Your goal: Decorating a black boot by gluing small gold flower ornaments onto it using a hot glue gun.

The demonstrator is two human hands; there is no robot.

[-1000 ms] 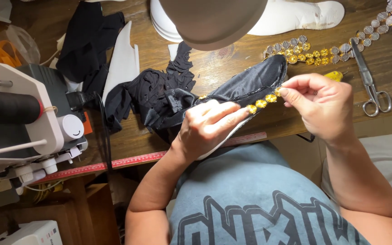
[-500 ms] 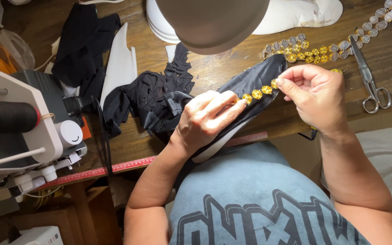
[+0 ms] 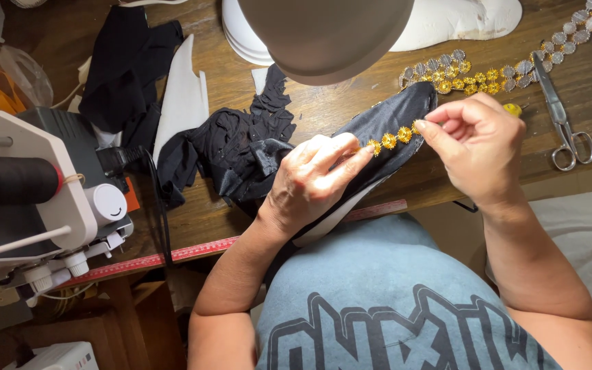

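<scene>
Both hands work at the edge of the wooden table (image 3: pixel 255 96): the left hand (image 3: pixel 313 179) presses flat on a black satin fabric piece (image 3: pixel 385 123), fingers together, pinning a short strip of gold flower-shaped bead trim (image 3: pixel 393 139). Just beside it, the right hand (image 3: pixel 477 140) pinches the trim's other end. Farther back lie silver scissors (image 3: pixel 562 116) and a longer gold and silver trim strand (image 3: pixel 488 72).
</scene>
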